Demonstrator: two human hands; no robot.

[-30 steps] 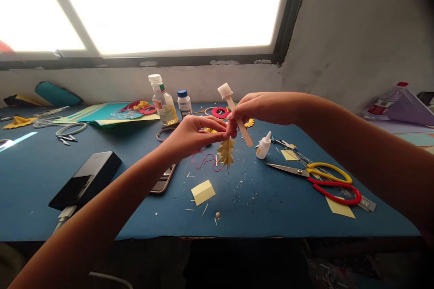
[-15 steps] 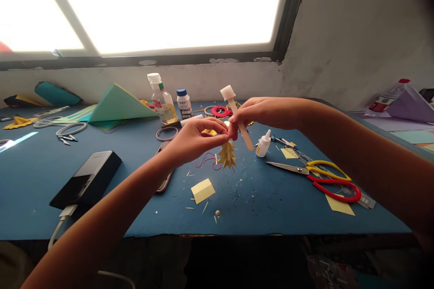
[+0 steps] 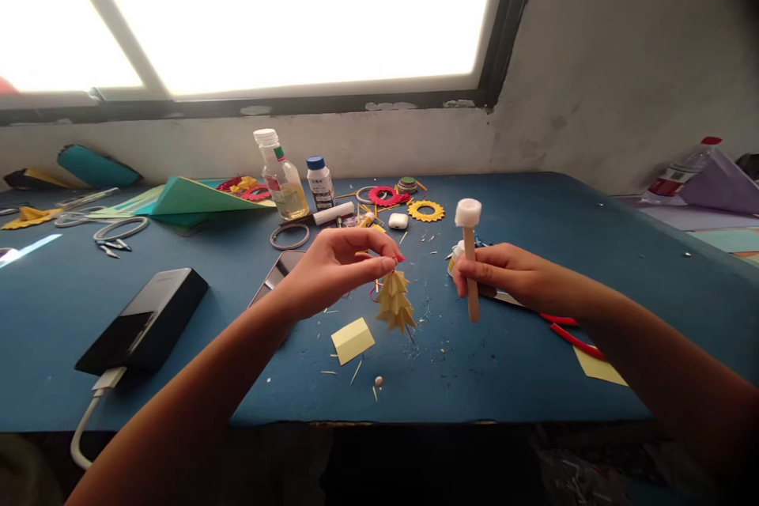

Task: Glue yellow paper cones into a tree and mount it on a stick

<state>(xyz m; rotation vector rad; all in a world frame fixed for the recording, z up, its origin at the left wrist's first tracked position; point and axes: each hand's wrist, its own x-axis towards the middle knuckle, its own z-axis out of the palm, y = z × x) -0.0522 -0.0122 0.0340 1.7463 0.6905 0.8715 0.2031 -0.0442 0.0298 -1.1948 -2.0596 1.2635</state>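
Observation:
Pinched at its top by the thumb and finger of my left hand (image 3: 344, 265), a folded yellow paper tree (image 3: 394, 304) hangs above the table. A small red tip shows at the pinch. My right hand (image 3: 504, 269) is closed around a flat wooden stick (image 3: 471, 300) held upright, with a white foam-like block (image 3: 468, 212) at its upper end. Behind the right fingers stands a white glue bottle (image 3: 455, 257), mostly hidden. Under the right forearm lie red-handled scissors (image 3: 572, 336), also partly covered.
A creased yellow paper piece (image 3: 354, 341), scraps and a small bead (image 3: 379, 382) lie near the front edge. A power bank (image 3: 145, 320) with a cable is at left. Behind stand a glass bottle (image 3: 285, 186) and a blue-capped bottle (image 3: 321, 183), beside paper rings (image 3: 425, 210).
My right hand has moved away to the right and lower with the stick, which went from slanted to upright. My left hand has lowered slightly, still pinching the paper tree.

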